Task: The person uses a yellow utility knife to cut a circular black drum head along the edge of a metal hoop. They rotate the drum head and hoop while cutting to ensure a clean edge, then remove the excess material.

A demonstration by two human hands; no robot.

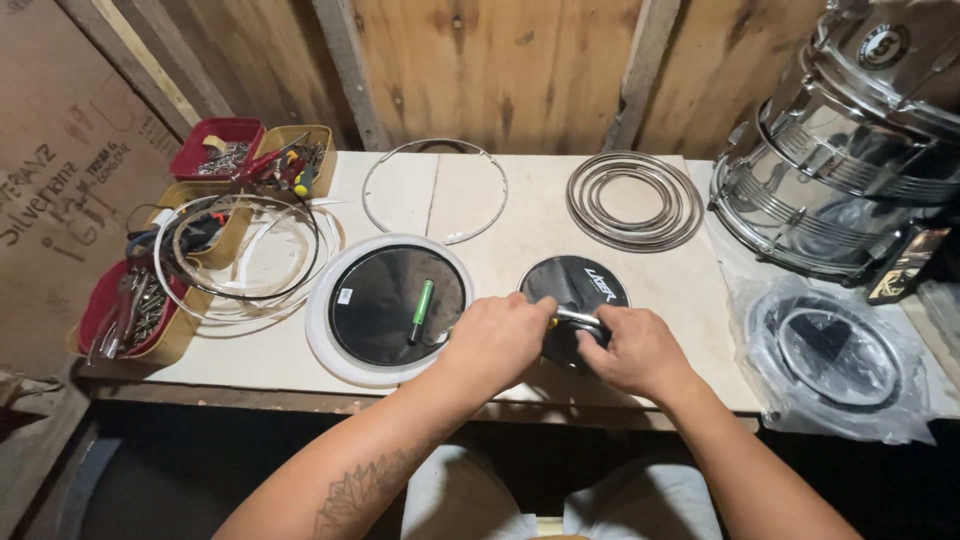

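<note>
Plywood walls back a pale bench (480, 200) in a cramped corner, and a brown cardboard sheet (60, 180) with dark print leans at the left. Both hands meet over a small black disc (585, 283) near the bench's front edge; it bears a white logo. The left hand (497, 340) is curled, fingers closed around one end of a short metal tool (578, 318), with a bit of yellow showing at the grip. The right hand (640, 350) pinches the tool's other end, fingers narrow. The tool lies across the disc's near half, between the two hands.

Just left sits one drumhead (385, 305), white-rimmed and black in the middle, with a small white sticker near its left edge and a green marker (423, 308) lying on it. Behind are one thin hoop (436, 190) and one stack of metal rings (635, 200). Four trays, two red (215, 145) and two tan (300, 150), hold hardware at the left, with loose white and black hoops (250, 260) over them. At right stands one chrome drum (850, 150), and a plastic bag (840, 360) holds another black drumhead.
</note>
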